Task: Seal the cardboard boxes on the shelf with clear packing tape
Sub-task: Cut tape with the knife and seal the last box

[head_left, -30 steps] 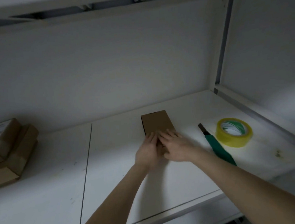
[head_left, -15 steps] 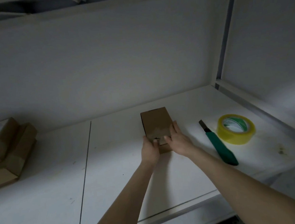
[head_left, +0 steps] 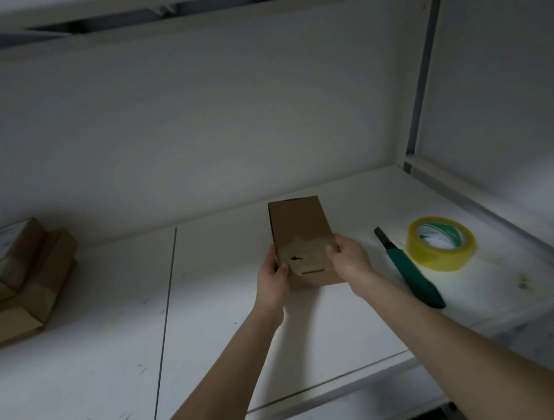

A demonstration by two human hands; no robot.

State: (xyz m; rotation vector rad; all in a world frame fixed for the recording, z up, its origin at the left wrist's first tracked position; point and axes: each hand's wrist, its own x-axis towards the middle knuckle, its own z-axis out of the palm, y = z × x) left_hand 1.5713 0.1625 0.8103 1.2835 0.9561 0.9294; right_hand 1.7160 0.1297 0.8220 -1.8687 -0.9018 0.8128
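Near the middle of the shelf (head_left: 114, 355), a little toward its right end and well back from the front edge, the small cardboard box (head_left: 298, 228) lay lengthwise, its long top face running away toward the back wall. It looked light and fairly stiff, easy to turn with two hands. The near end was scuffed and torn around the tuck flap, so that spot would likely crumple under hard pressure. The long side edges seemed the safer place to hold it. Whether its base sat fully on the shelf could not be told. The left hand (head_left: 272, 278) gripped the near left corner, thumb laid on the top face, the other fingers hidden round the side. The right hand (head_left: 351, 260) gripped the near right corner with fingers curled over the edge. Both forearms reached in from the front edge, converging on the box. Just beside the right wrist lay a green utility knife (head_left: 413, 275), and beyond it, toward the right end, the roll of clear tape (head_left: 438, 258) lay flat. At the far left end sat a stack of boxes (head_left: 19, 279), well apart.
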